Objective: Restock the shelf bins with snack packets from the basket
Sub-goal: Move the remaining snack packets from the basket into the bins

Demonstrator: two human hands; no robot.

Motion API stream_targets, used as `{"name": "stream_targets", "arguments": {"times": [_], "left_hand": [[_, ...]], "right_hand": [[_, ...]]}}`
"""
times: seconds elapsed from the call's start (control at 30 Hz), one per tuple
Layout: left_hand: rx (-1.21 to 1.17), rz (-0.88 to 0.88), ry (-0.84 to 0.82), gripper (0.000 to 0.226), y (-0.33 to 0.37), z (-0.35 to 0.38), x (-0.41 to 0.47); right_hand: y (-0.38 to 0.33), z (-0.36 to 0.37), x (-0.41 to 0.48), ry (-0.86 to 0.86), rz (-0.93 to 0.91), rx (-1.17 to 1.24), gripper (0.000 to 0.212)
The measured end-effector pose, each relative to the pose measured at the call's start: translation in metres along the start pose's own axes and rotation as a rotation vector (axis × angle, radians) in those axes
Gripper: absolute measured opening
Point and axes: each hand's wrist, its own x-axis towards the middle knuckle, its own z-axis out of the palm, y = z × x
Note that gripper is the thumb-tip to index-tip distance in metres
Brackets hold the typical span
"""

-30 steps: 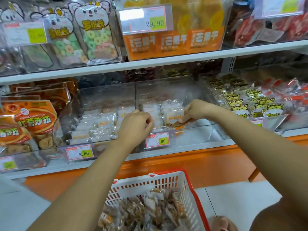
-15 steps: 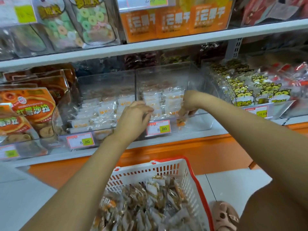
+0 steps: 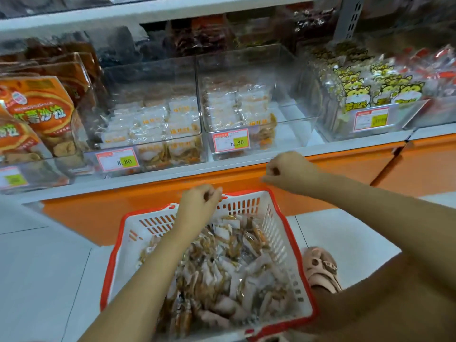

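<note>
A white basket with a red rim (image 3: 118, 245) stands on the floor below the shelf, heaped with small clear snack packets (image 3: 234, 267). My left hand (image 3: 198, 206) hovers over the basket's far edge with curled fingers and nothing visible in it. My right hand (image 3: 288, 172) is higher, in front of the shelf lip, also curled and empty. On the shelf, the left clear bin (image 3: 148, 77) holds rows of similar white-labelled packets. The right clear bin (image 3: 296, 112) has packets stacked on its left side and bare room on its right.
Orange snack bags (image 3: 42, 109) fill the bin at far left. A bin of yellow cat-print packets (image 3: 370, 95) sits at right. An orange base panel (image 3: 345, 166) runs under the shelf. My sandalled foot (image 3: 320, 267) is on the tiled floor beside the basket.
Both hands have come out of the right bin and dropped toward the basket, leaving packets behind. The view has tilted down, so more of the basket shows.
</note>
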Motion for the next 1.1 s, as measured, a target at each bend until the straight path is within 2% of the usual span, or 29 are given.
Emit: {"name": "stream_targets", "arguments": {"times": [0.1, 0.17, 0.27, 0.37, 0.43, 0.63, 0.77, 0.87, 0.97, 1.0, 1.1], "left_hand": [[-0.197, -0.434, -0.241, 0.026, -0.041, 0.048, 0.007], [-0.266, -0.691, -0.294, 0.017, -0.052, 0.074, 0.006], [-0.302, -0.869, -0.369, 0.031, -0.05, 0.096, -0.005], [-0.349, -0.946, -0.388, 0.049, -0.049, 0.106, -0.006], [-0.339, -1.0, -0.378, 0.055, -0.054, 0.109, -0.003], [-0.279, -1.015, -0.366, 0.053, -0.062, 0.121, 0.007], [-0.388, -1.078, -0.386, 0.035, -0.053, 0.117, 0.008], [-0.396, -1.082, -0.405, 0.02, -0.056, 0.115, -0.004], [-0.489, -1.125, -0.4, 0.019, -0.066, 0.109, -0.022], [-0.524, -1.128, -0.398, 0.027, -0.068, 0.104, -0.028], [-0.547, -1.057, -0.434, 0.041, -0.067, 0.082, -0.038]], "right_hand": [[0.031, 0.049, -0.01, -0.185, 0.286, -0.02, 0.034], [0.047, 0.073, -0.017, -0.261, 0.448, 0.01, 0.038], [0.057, 0.102, -0.025, -0.337, 0.532, 0.078, 0.041], [0.052, 0.128, -0.028, -0.303, 0.55, 0.159, 0.022], [0.05, 0.138, -0.027, -0.262, 0.555, 0.169, 0.023], [0.055, 0.135, -0.022, -0.276, 0.532, 0.166, 0.015], [0.056, 0.135, -0.019, -0.291, 0.537, 0.176, 0.012], [0.053, 0.125, -0.016, -0.359, 0.519, 0.149, 0.02], [0.045, 0.112, -0.013, -0.428, 0.422, 0.091, 0.007], [0.041, 0.108, -0.012, -0.41, 0.375, 0.081, 0.008], [0.026, 0.097, -0.008, -0.239, 0.238, 0.066, 0.038]]}}
